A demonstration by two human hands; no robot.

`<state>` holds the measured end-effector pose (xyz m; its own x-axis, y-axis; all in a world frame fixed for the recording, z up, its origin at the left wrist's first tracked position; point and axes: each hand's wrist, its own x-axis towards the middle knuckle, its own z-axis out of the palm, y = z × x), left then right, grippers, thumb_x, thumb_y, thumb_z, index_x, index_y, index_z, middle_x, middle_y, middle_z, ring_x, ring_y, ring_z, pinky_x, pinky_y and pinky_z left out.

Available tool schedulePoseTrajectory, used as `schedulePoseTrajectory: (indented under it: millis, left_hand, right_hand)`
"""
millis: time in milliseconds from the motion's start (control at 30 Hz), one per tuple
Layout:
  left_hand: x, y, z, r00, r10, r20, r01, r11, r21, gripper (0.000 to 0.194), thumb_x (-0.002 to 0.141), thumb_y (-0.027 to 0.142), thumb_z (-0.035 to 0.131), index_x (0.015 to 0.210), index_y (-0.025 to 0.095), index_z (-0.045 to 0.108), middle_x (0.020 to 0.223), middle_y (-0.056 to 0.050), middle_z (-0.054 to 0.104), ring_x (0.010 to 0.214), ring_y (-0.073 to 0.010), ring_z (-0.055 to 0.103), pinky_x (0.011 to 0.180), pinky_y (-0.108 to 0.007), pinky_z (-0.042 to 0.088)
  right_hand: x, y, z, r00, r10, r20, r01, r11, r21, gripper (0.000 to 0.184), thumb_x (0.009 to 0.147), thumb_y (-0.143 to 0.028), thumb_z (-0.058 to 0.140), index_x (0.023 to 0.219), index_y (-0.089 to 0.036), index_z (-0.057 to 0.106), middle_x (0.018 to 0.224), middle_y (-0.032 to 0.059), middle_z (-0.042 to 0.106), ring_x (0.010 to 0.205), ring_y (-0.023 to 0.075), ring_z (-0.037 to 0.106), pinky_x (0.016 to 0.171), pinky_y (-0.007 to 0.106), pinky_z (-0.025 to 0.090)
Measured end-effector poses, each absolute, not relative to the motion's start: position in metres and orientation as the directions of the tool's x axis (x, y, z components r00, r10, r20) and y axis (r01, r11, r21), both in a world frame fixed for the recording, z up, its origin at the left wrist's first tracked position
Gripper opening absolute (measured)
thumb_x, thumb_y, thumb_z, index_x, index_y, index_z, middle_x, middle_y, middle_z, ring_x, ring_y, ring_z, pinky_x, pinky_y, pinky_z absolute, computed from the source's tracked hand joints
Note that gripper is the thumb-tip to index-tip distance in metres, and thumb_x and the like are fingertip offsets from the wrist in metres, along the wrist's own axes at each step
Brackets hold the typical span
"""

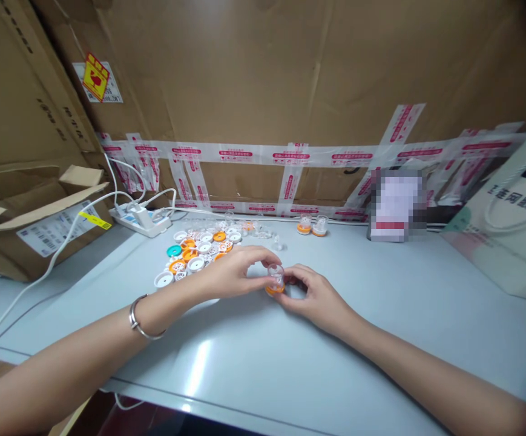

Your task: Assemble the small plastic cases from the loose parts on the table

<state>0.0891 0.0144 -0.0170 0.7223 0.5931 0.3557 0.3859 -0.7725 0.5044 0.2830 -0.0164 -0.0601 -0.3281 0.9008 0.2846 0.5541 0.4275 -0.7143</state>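
Between my two hands stands a small clear plastic cup with an orange base (275, 280), upright just at the tabletop. My left hand (238, 271) grips its clear upper part from the left, thumb in front and fingers behind. From the right, my right hand (315, 297) pinches the orange base with thumb and fingers. Behind my left forearm lies a spread of loose round plastic parts (195, 264) in white, orange and teal. Clear plastic pieces (277, 244) lie beyond my left hand. Farther back stand two similar cups, one with an orange base (304, 225) and one mostly white (319, 226).
A power strip (144, 223) with white cables sits at the back left, beside an open cardboard box (40, 224). A phone-like device with a blurred screen (394, 206) leans against the large taped carton (267, 79). A paper bag (508, 224) stands at the right.
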Motion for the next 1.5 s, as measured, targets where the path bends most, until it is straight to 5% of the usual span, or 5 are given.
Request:
schedulePoseTrajectory:
  millis: [800,1100,1233,1333,1500]
  left_hand:
    - [0.093,0.009,-0.025,0.740,0.575,0.349,0.392,-0.791,0.471,0.008,0.084,0.022,0.056,0.088,0.016,0.061,0.089,-0.005,0.063,0.082,-0.0149,0.060,0.075,-0.027,0.047]
    - [0.085,0.009,-0.033,0.645,0.675,0.357,0.349,-0.677,0.649,0.014,0.082,0.024,0.058,0.092,0.014,0.060,0.095,-0.007,0.064,0.084,-0.0134,0.062,0.079,-0.028,0.051]
    - [0.087,0.008,-0.036,0.567,0.766,0.303,0.271,-0.521,0.809,0.017,0.080,0.022,0.061,0.094,0.014,0.058,0.097,-0.007,0.064,0.083,-0.0134,0.064,0.079,-0.029,0.053]
    - [0.084,0.008,-0.034,0.541,0.783,0.307,0.171,-0.459,0.872,0.035,0.079,0.022,0.062,0.112,0.017,0.052,0.100,-0.008,0.061,0.085,-0.0140,0.064,0.080,-0.029,0.053]
    - [0.078,0.004,-0.024,0.625,0.607,0.490,0.173,-0.720,0.672,0.035,0.083,0.021,0.058,0.117,0.020,0.055,0.102,-0.008,0.059,0.091,-0.0149,0.059,0.083,-0.030,0.051]
  right_hand:
    - [0.282,-0.015,-0.058,-0.362,0.889,0.281,0.541,0.446,-0.713,0.014,0.073,-0.022,0.063,0.086,-0.022,0.066,0.084,0.0032,0.066,0.083,0.0204,0.060,0.078,0.032,0.046]
    - [0.283,-0.013,-0.060,-0.365,0.905,0.220,0.572,0.404,-0.714,0.024,0.072,-0.033,0.067,0.093,-0.022,0.067,0.089,0.0049,0.064,0.090,0.0226,0.058,0.082,0.036,0.045]
    - [0.282,-0.015,-0.059,-0.326,0.918,0.227,0.467,0.366,-0.805,0.019,0.077,-0.033,0.062,0.092,-0.022,0.064,0.092,0.0047,0.066,0.089,0.0207,0.061,0.083,0.036,0.047]
    - [0.281,-0.019,-0.058,-0.299,0.931,0.209,0.263,0.291,-0.920,0.022,0.078,-0.034,0.062,0.095,-0.022,0.056,0.097,0.0053,0.067,0.091,0.0199,0.063,0.084,0.036,0.049]
    - [0.281,-0.026,-0.057,-0.301,0.925,0.234,-0.005,0.243,-0.970,0.024,0.078,-0.033,0.065,0.095,-0.025,0.050,0.099,0.0042,0.066,0.095,0.0180,0.064,0.085,0.034,0.052]
